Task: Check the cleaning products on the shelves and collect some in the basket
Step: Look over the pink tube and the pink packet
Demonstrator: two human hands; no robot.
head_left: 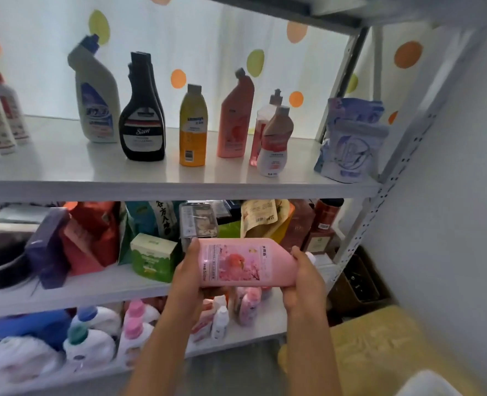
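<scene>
Head view: left hand (pixel 186 277) and right hand (pixel 305 281) are gripping, fingers curled round, the sideways pink bottle (pixel 239 262) before the middle shelf (pixel 93 290); held only by its ends, it is risking slipping onto the bottles below.

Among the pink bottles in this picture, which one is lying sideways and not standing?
The pink bottle held between the left hand and right hand lies horizontally, cap to the right. The similar pink bottle on the top shelf stands upright.
</scene>
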